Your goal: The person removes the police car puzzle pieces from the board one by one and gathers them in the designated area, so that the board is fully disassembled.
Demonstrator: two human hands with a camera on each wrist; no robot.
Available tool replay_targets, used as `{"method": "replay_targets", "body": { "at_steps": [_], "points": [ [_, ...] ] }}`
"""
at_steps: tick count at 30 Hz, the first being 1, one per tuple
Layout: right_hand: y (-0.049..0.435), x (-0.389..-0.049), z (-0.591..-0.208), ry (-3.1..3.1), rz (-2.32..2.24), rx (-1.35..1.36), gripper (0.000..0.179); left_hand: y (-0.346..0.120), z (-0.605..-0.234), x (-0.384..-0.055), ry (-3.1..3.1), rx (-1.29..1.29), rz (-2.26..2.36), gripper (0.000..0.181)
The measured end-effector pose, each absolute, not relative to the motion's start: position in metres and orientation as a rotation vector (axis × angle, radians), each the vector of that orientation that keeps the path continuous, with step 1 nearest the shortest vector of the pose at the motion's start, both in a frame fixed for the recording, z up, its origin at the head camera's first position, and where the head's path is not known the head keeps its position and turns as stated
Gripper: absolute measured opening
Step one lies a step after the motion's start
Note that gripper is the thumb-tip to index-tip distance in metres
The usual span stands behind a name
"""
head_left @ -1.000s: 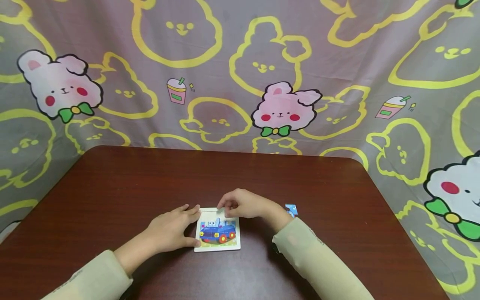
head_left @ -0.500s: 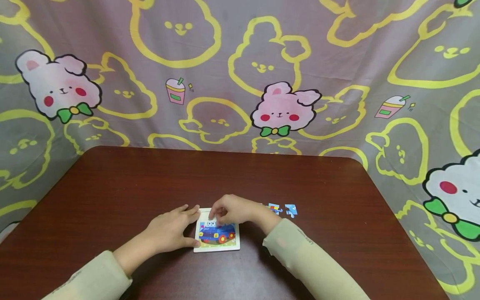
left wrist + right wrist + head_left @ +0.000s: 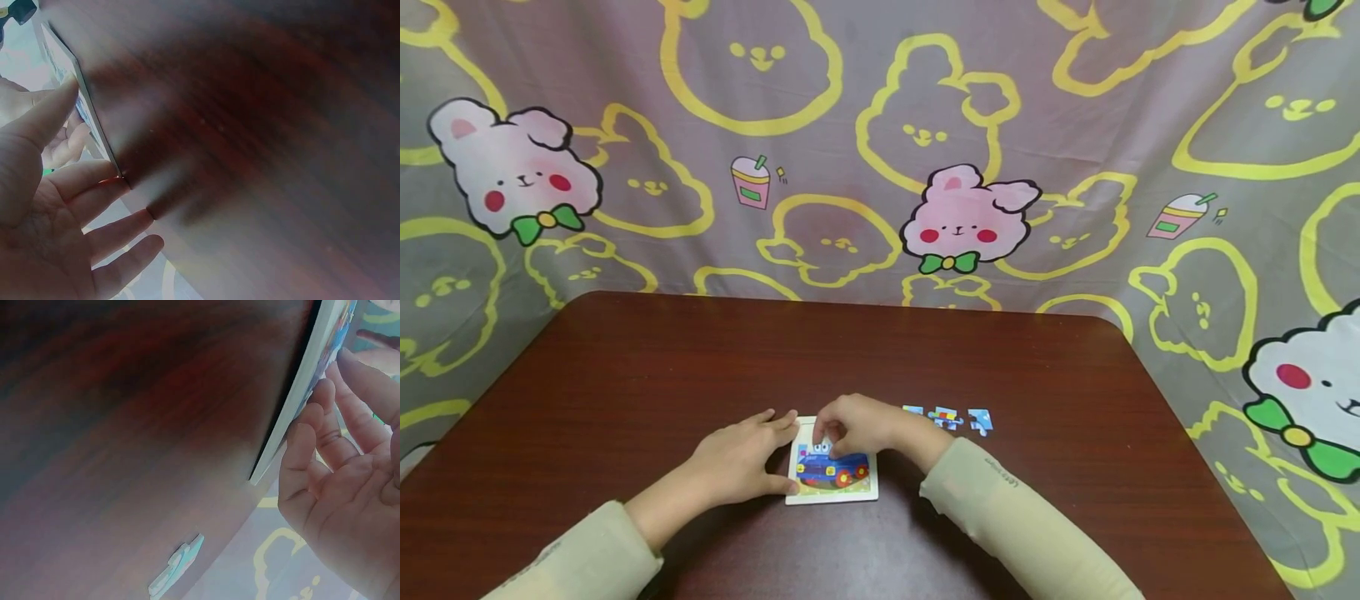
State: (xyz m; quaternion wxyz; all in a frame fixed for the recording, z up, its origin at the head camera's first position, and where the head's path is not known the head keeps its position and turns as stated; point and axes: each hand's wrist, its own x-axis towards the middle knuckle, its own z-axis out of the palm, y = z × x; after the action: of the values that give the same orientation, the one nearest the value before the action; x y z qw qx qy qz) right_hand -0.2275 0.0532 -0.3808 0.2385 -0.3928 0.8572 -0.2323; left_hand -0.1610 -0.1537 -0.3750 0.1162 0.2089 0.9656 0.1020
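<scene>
A square, white-framed jigsaw puzzle picturing a blue truck with red-and-yellow wheels lies flat on a glossy reddish-brown wooden table. A person's left hand, thumb and fingers spread, touches its left side; the right hand bends its fingers over the picture's upper part, whether pinching a piece cannot be told. Three loose, mostly blue jigsaw pieces lie beyond the right wrist, before a grey cartoon-printed curtain.

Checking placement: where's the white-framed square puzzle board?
In the head view, the board lies just left of centre on the red-brown table, left hand at its left edge, right hand over it.
</scene>
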Motion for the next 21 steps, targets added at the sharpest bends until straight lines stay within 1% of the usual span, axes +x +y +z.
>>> {"method": "replay_targets", "body": {
  "at_steps": [11, 21],
  "points": [
    [0.0459, -0.2215, -0.3815, 2.421, -0.556, -1.048, 0.019, -0.1549, -0.3739, -0.1599, 2.833, 0.615, 0.302, 0.078],
    [0.0475, -0.2196, -0.3808, 2.413, -0.609, -1.048, 0.022, -0.1536, -0.3747, -0.1612, 2.837, 0.63, 0.298, 0.077]
  ]
}}
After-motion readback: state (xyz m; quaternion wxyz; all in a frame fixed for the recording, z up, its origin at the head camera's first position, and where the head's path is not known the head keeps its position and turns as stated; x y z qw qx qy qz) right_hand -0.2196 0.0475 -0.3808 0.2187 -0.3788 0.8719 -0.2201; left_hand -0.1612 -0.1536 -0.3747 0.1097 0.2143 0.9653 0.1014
